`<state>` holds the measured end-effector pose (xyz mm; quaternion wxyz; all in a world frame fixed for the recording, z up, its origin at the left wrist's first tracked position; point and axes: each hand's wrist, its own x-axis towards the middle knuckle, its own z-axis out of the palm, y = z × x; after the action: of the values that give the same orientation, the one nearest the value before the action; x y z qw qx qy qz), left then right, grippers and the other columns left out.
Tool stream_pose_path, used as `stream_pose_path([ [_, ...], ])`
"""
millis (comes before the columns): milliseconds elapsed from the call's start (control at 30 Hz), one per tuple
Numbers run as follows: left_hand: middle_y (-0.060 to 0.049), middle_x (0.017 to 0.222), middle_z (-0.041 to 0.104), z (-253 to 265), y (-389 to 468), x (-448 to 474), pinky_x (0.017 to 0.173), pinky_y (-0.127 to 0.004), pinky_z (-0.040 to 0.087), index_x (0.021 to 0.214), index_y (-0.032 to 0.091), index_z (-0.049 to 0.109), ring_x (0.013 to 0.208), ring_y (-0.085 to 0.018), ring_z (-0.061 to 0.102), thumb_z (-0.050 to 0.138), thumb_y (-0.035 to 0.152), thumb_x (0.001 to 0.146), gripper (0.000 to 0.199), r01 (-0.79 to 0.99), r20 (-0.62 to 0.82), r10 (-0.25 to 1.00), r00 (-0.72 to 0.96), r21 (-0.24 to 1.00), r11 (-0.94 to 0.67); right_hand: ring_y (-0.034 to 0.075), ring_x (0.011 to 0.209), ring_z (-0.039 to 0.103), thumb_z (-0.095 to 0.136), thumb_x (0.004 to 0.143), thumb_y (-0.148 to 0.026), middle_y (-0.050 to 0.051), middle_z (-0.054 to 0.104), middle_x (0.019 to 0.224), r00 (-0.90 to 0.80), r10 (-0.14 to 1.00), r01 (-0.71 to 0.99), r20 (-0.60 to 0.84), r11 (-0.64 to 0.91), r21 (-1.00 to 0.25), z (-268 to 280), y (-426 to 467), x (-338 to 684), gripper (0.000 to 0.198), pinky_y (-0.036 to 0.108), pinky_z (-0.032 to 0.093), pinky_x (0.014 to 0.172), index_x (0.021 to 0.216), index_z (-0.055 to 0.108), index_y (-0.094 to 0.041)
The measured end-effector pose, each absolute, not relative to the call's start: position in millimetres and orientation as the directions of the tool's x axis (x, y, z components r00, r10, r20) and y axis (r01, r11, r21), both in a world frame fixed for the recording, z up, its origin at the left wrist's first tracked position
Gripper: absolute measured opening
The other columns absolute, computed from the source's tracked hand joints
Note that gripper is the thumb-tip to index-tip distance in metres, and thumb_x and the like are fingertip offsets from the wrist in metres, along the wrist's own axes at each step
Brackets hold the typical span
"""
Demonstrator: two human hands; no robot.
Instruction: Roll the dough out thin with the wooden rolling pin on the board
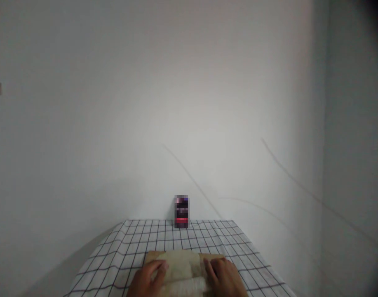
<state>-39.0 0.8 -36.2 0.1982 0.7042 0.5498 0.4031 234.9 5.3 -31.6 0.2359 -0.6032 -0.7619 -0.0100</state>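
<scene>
Left fingers (160, 274) and right fingers (210, 271) flank a pale sheet (179, 264) (brown board (152, 256) beneath) on a checked cloth (204, 237).

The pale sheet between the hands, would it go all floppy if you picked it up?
Probably floppy: the pale sheet has a curved, uneven far edge and looks bunched near the bottom of the picture. It's likely light too, because it seems thin where it lies over the brown base.
</scene>
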Motion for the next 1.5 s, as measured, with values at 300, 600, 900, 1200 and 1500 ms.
stream_pose_path([
  [300, -0.005, 0.119, 0.075, -17, -15, -39, 0.102, -0.032, 0.051, 0.116, 0.023, 0.07, 0.116, -0.022, 0.067, 0.035, 0.049, 0.095, 0.048, 0.594, 0.365, 0.931, -0.008, 0.751, -0.29, 0.019, 0.069, 0.068, 0.028, 0.106, -0.038, 0.008, 0.073, 0.073, -0.17, 0.912, 0.923, 0.374, 0.28, -0.262, -22, -6, 234, 0.058, 0.029, 0.039, 0.064, 0.069, 0.068, -0.02],
  [600, -0.005, 0.134, 0.068, -18, -20, -34, 0.107, -0.03, 0.045, 0.13, 0.024, 0.058, 0.124, -0.018, 0.063, 0.03, 0.039, 0.097, 0.046, 0.683, 0.249, 0.968, -0.023, 0.711, -0.167, 0.016, 0.063, 0.063, 0.031, 0.104, -0.042, 0.006, 0.07, 0.066, -0.194, 0.911, 0.901, 0.363, 0.312, -0.301, -31, 4, 236, 0.057, 0.028, 0.028, 0.058, 0.063, 0.064, -0.019],
  [900, -0.008, 0.144, 0.062, -33, -31, -36, 0.112, -0.031, 0.041, 0.138, 0.02, 0.05, 0.134, -0.019, 0.056, 0.031, 0.044, 0.096, 0.052, 0.725, 0.174, 0.981, -0.081, 0.686, -0.062, 0.016, 0.061, 0.061, 0.029, 0.103, -0.048, 0.008, 0.069, 0.065, -0.245, 0.896, 0.859, 0.371, 0.378, -0.346, -30, 5, 235, 0.06, 0.029, 0.028, 0.058, 0.062, 0.062, -0.018],
  [1200, -0.01, 0.12, 0.074, -17, 40, -46, 0.103, -0.034, 0.047, 0.11, 0.018, 0.067, 0.117, -0.022, 0.065, 0.034, 0.037, 0.096, 0.041, 0.767, 0.23, 0.972, 0.039, 0.617, -0.177, 0.014, 0.054, 0.053, 0.025, 0.103, -0.057, 0.003, 0.058, 0.055, -0.201, 0.911, 0.844, 0.36, 0.348, -0.409, -37, 11, 240, 0.068, 0.029, 0.021, 0.056, 0.055, 0.054, -0.019],
  [1500, -0.012, 0.13, 0.069, -46, 32, -55, 0.111, -0.034, 0.043, 0.119, 0.017, 0.066, 0.126, -0.021, 0.061, 0.033, 0.035, 0.095, 0.045, 0.73, 0.292, 0.956, -0.04, 0.661, -0.171, 0.014, 0.055, 0.053, 0.029, 0.102, -0.053, 0.003, 0.057, 0.055, -0.196, 0.91, 0.824, 0.365, 0.354, -0.442, -39, 6, 243, 0.062, 0.029, 0.021, 0.056, 0.055, 0.051, -0.018],
])
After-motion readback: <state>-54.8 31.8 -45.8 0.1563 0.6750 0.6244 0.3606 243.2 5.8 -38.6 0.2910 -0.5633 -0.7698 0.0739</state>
